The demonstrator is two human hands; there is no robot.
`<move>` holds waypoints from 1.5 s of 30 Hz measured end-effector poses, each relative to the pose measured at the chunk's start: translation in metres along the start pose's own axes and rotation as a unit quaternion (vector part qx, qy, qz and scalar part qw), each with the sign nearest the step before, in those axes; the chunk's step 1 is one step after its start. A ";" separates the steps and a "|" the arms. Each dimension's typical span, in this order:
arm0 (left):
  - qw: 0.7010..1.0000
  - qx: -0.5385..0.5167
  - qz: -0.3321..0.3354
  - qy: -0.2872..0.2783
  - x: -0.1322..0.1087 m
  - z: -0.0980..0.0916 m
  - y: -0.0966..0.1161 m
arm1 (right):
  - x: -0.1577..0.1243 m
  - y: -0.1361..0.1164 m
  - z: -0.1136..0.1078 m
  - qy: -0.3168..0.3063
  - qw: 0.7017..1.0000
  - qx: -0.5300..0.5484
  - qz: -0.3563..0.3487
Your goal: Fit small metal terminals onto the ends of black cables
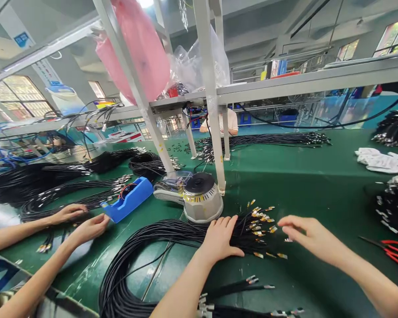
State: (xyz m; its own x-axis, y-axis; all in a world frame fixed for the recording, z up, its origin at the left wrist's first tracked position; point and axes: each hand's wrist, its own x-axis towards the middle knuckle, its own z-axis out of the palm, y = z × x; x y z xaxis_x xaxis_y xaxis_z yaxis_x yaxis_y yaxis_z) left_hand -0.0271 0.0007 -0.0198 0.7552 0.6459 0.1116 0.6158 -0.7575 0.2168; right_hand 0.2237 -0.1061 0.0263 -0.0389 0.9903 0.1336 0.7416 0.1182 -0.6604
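Note:
My left hand (220, 238) lies with fingers spread on a thick bundle of black cables (172, 232), close to its connector end. Metal connectors with yellow tags (260, 221) fan out to the right of that hand. Just right of these tips is my right hand (301, 232), raised a little, thumb and fingers apart, with a small pale piece near the fingertips that it does not clearly hold. The bundle curves round to the lower left. Behind my left hand stands a round white tape dispenser (203, 205) with a black top.
A co-worker's hands (91, 227) are at the left, by a blue tape holder (129, 201). More cable bundles (232, 311) lie in front, at left and behind. Red-handled scissors (396, 254) and white gloves (383, 161) are at right. Shelf posts (215, 145) rise behind the dispenser.

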 end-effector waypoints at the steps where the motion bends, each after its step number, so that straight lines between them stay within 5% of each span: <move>1: 1.000 0.010 -0.005 0.005 0.000 0.000 0.001 | -0.012 -0.001 0.009 -0.019 0.999 -0.013 -0.023; 8: 0.998 0.059 -0.003 0.031 0.001 0.006 0.003 | -0.059 -0.003 0.063 -0.092 0.985 -0.110 -0.099; 21: 0.986 0.162 0.016 0.043 0.007 0.015 0.005 | -0.061 0.002 0.069 -0.064 0.986 -0.115 -0.104; 32: 0.979 0.180 -0.061 0.078 0.021 0.026 0.014 | -0.061 0.004 0.073 -0.040 0.986 -0.128 -0.102; 39: 0.988 0.136 -0.040 0.064 0.011 0.007 0.020 | -0.058 0.008 0.074 -0.026 0.986 -0.126 -0.102; 45: 0.999 0.041 -0.003 0.014 -0.048 -0.038 0.023 | -0.057 0.009 0.074 -0.030 0.987 -0.113 -0.108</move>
State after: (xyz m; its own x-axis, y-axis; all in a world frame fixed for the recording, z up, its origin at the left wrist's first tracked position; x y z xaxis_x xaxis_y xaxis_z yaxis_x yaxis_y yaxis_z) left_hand -0.0571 -0.0439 0.0164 0.7453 0.6521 0.1387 0.6376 -0.7580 0.1376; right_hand 0.1834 -0.1559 -0.0419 -0.2468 0.9471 0.2053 0.8417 0.3145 -0.4388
